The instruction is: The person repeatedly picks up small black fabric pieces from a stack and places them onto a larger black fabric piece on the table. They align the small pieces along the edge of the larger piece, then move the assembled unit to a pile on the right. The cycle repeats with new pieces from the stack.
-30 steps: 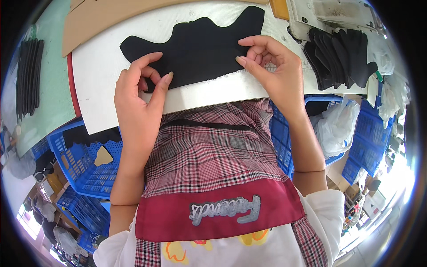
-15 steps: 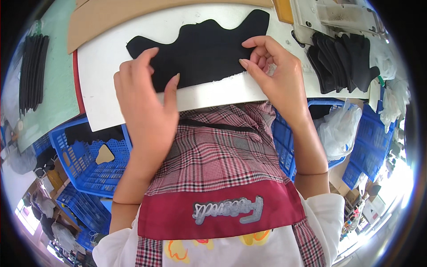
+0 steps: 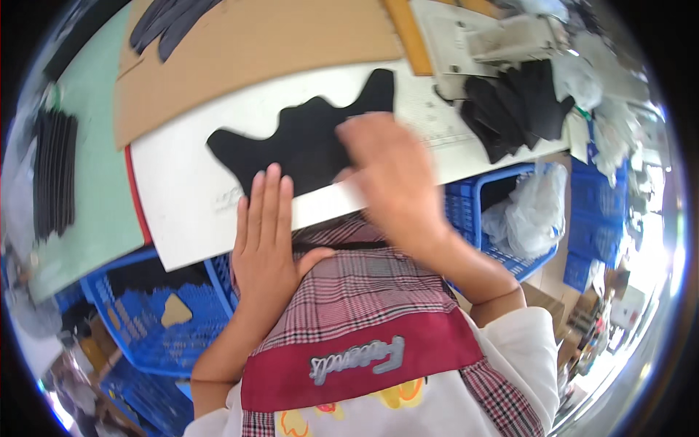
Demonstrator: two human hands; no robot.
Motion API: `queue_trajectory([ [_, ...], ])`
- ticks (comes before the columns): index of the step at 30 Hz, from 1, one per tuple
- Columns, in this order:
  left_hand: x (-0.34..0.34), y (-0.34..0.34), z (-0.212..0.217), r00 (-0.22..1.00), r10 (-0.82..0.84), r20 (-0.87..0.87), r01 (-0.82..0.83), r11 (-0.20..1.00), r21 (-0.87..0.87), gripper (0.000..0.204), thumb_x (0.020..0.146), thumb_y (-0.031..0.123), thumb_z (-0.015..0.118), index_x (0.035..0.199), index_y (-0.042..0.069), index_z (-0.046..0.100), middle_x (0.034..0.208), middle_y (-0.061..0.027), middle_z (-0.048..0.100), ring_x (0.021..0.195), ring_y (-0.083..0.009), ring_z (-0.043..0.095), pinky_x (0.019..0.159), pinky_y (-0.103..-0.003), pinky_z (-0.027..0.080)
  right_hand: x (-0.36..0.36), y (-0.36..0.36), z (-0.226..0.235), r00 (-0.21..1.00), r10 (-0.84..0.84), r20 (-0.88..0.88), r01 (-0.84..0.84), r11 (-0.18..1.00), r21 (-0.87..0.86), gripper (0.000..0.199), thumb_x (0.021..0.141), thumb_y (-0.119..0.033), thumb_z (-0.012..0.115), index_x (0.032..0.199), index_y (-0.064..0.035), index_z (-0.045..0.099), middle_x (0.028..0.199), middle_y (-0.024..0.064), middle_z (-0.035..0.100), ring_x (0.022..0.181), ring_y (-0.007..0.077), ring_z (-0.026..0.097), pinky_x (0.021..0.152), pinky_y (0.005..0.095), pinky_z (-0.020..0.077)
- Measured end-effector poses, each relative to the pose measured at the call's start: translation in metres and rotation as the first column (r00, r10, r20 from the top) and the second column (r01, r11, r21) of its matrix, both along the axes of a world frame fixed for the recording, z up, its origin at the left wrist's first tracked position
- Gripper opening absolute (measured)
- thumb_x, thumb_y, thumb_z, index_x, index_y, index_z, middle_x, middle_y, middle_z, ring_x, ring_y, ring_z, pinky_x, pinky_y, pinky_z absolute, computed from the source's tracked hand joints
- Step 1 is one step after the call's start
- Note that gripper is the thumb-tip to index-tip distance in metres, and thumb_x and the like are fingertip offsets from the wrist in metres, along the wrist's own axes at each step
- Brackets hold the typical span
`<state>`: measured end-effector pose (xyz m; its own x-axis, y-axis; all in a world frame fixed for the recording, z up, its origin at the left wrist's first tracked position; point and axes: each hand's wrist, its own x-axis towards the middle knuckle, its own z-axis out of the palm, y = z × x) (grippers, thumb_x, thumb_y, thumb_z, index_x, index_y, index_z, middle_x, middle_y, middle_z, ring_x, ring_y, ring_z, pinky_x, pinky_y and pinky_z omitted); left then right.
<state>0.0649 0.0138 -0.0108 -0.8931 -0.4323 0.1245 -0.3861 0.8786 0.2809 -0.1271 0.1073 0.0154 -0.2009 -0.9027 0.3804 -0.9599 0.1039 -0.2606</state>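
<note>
Head view shows our left hand (image 3: 263, 240) flat on the white board (image 3: 182, 204), no grip; right hand (image 3: 389, 171) is blurred over the black cut piece (image 3: 306, 142), grip unreadable. We judge it thin, limp, light: best pinched at an edge.

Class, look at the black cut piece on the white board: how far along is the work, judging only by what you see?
Done: the black fabric piece lies flat on the white board. In hand: the left hand presses flat at its lower edge, and the blurred right hand rests over its right part. Left: more black pieces wait heaped by the sewing machine.
</note>
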Motion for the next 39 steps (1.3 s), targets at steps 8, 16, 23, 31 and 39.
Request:
queue_trajectory([
  [8, -0.006, -0.001, 0.002, 1.000, -0.026, 0.011, 0.026, 1.000, 0.009, 0.097, 0.080, 0.064, 0.060, 0.146, -0.003, 0.034, 0.153, -0.0200, 0.034, 0.142, -0.0381, 0.031, 0.115, -0.050, 0.025, -0.026, 0.057, -0.021, 0.984, -0.177, 0.027, 0.170, 0.970, 0.174, 0.086, 0.078, -0.042, 0.070, 0.142, 0.0056, 0.039, 0.149, 0.0207, 0.039, 0.142, 0.0325, 0.032, 0.119, 0.0467, 0.0217],
  [16, -0.069, 0.007, 0.014, 0.978, -0.199, -0.070, 0.203, 0.978, 0.050, 0.089, 0.072, 0.035, 0.078, 0.143, -0.001, 0.038, 0.152, -0.0191, 0.036, 0.140, -0.0397, 0.032, 0.115, -0.051, 0.026, -0.147, 0.124, 0.034, 0.721, -0.693, -0.002, 0.655, 0.683, -0.323, 0.047, 0.084, -0.026, 0.072, 0.118, 0.0035, 0.061, 0.129, 0.0209, 0.059, 0.121, 0.0370, 0.056, 0.101, 0.0426, 0.0448],
  [23, -0.035, -0.013, 0.037, 0.929, -0.300, -0.219, 0.284, 0.954, -0.099, 0.044, 0.079, 0.005, 0.057, 0.123, 0.002, 0.063, 0.122, -0.0129, 0.066, 0.107, -0.0272, 0.065, 0.083, -0.036, 0.051, -0.160, 0.112, 0.035, 0.690, -0.712, -0.131, 0.723, 0.684, 0.093, 0.043, 0.083, -0.013, 0.057, 0.124, -0.0023, 0.058, 0.116, 0.0201, 0.065, 0.105, 0.0375, 0.063, 0.090, 0.0447, 0.0500],
  [31, 0.076, -0.223, 0.134, 0.715, 0.391, -0.580, -0.699, 0.439, -0.565, 0.030, 0.098, 0.018, 0.052, 0.127, 0.016, 0.061, 0.106, -0.0115, 0.070, 0.092, -0.0348, 0.066, 0.078, -0.041, 0.052, -0.129, 0.112, 0.053, 0.780, -0.612, -0.132, 0.557, 0.774, -0.301, 0.034, 0.085, 0.004, 0.057, 0.116, -0.0042, 0.069, 0.113, 0.0147, 0.068, 0.105, 0.0315, 0.065, 0.090, 0.0390, 0.0500],
  [39, 0.129, -0.314, 0.050, 0.795, 0.453, -0.403, -0.605, 0.552, -0.574, 0.040, 0.096, 0.033, 0.058, 0.125, 0.006, 0.058, 0.119, -0.0150, 0.064, 0.111, -0.0351, 0.058, 0.091, -0.044, 0.047, 0.024, 0.017, 0.016, 0.998, 0.060, 0.027, -0.062, 0.996, 0.069, 0.059, 0.064, -0.008, 0.071, 0.121, 0.0039, 0.060, 0.117, 0.0173, 0.061, 0.101, 0.0332, 0.062, 0.083, 0.0379, 0.0535],
])
